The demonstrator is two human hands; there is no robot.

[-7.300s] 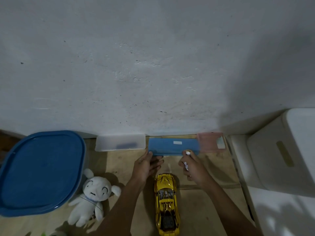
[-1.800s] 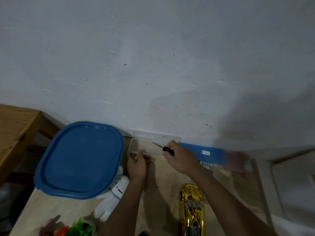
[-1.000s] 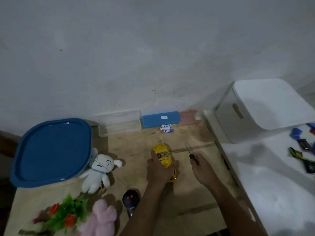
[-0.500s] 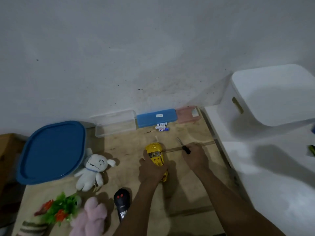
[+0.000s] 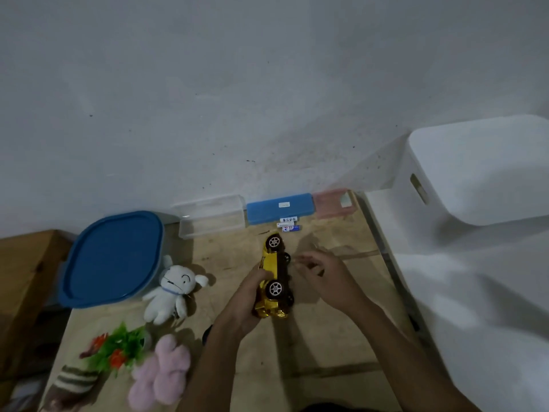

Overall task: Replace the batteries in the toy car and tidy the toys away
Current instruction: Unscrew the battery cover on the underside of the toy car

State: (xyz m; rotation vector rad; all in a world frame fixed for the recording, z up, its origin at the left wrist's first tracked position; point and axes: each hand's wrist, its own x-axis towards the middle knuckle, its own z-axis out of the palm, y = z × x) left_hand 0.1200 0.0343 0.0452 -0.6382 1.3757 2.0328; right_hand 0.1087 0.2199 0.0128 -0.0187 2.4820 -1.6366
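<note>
Left grip (image 5: 249, 288) clasps yellow toy car (image 5: 271, 281) on its side.

Shiny yellow toy car (image 5: 271, 264) with black-and-silver wheels, blue lid (image 5: 113, 257), white plush (image 5: 172, 289), pink plush (image 5: 162, 379), blue case (image 5: 279, 208), pale pink case (image 5: 331, 203), green plant with orange-red flowers (image 5: 118, 350), white bin (image 5: 481, 171), tan wooden desk (image 5: 326, 346)

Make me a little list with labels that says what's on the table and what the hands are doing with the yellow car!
car: yellow toy car, tipped on its side, wheels showing
left hand: left hand grips the car
right hand: right hand beside the car, blurred; cannot tell if it holds anything
batteries: batteries lying by the blue case
clear box: clear box, open, at the wall
soft toys: white plush, pink plush
big tub: blue lid, shut
</note>
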